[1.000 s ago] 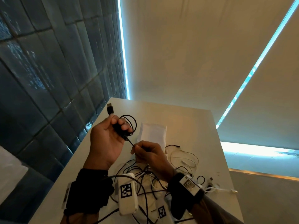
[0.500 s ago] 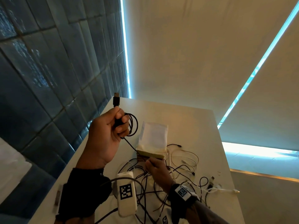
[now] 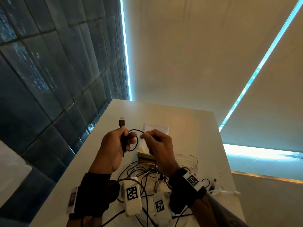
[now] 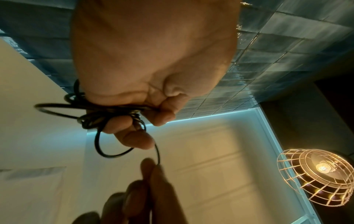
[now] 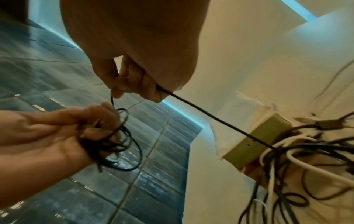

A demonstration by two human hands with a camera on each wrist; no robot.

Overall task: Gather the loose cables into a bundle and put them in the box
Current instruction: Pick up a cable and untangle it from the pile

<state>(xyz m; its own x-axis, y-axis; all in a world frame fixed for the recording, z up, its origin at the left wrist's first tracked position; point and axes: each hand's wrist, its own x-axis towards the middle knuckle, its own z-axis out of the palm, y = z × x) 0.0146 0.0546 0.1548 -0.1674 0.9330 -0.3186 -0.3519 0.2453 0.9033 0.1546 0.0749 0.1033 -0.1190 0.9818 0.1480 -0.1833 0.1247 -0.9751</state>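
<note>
My left hand (image 3: 128,136) grips a small coil of black USB cable (image 3: 133,141), its plug (image 3: 121,122) sticking up above the fist. My right hand (image 3: 142,135) pinches the same cable right beside the coil. In the right wrist view the black cable (image 5: 210,119) runs taut from my right hand (image 5: 134,89) down into the tangle of black and white cables (image 5: 306,151). That tangle (image 3: 147,174) lies on the white table (image 3: 188,128) below both hands. The box (image 3: 155,128), white with an olive side (image 5: 258,136), stands just behind the hands, partly hidden.
A dark tiled wall (image 3: 49,79) runs along the table's left edge. A white cable with a plug (image 3: 226,192) lies near the right edge. White marker-tagged units (image 3: 132,197) hang by my wrists. A wire-cage lamp (image 4: 321,174) shows in the left wrist view.
My right hand has risen from the cable pile at the box front up to my left hand, bringing the black cable round toward the coil. The left hand has kept hold of the coil.
</note>
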